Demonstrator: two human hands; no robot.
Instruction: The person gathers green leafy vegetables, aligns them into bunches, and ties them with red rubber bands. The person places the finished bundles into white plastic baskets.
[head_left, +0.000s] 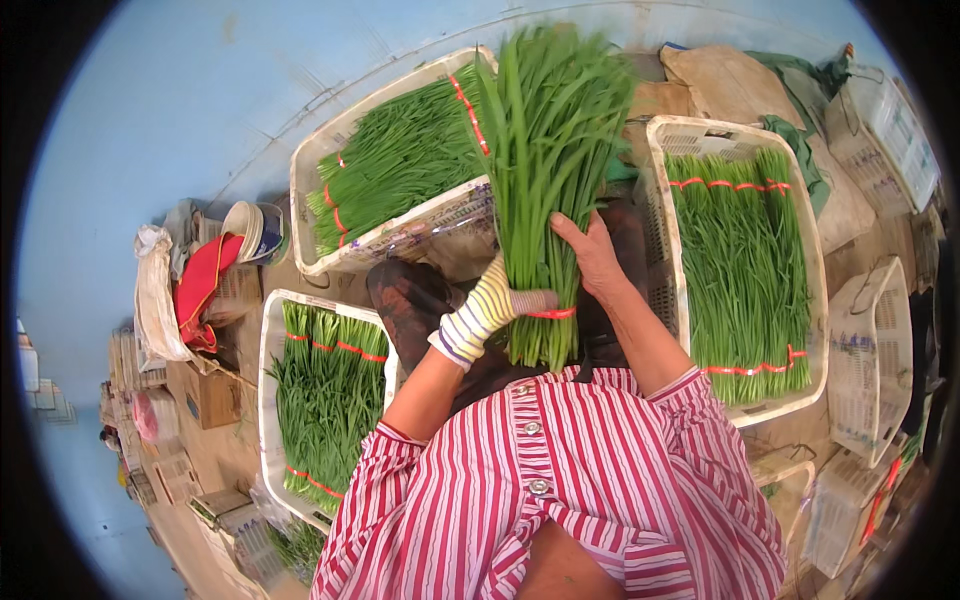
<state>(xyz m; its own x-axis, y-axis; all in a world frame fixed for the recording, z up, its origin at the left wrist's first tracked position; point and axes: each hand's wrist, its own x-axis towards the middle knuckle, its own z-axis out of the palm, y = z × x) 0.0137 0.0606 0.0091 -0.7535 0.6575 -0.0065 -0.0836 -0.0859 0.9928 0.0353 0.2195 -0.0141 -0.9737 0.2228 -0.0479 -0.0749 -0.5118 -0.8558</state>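
Observation:
A large bundle of long green leaves, like Chinese chives (551, 165), stands upright before my chest, its cut stems downward. A red tie (553, 313) circles it near the stem ends. My left hand (487, 307), in a striped knit glove, grips the bundle's lower left side, thumb just above the tie. My right hand (589, 251), bare, holds the right side higher up, its thumb on the leaves. Three white plastic crates hold similar tied bundles: one beyond at upper left (298, 217), one at lower left (266, 397) and one at right (819, 300).
Beyond the right crate lie tan sacks (727, 79) and green cloth (799, 142). More white crates (870, 360) stand at far right. At left are a bucket (262, 232), a red cloth (206, 289), a white sack (154, 300) and a cardboard box (214, 394). A blue wall (150, 105) rises behind.

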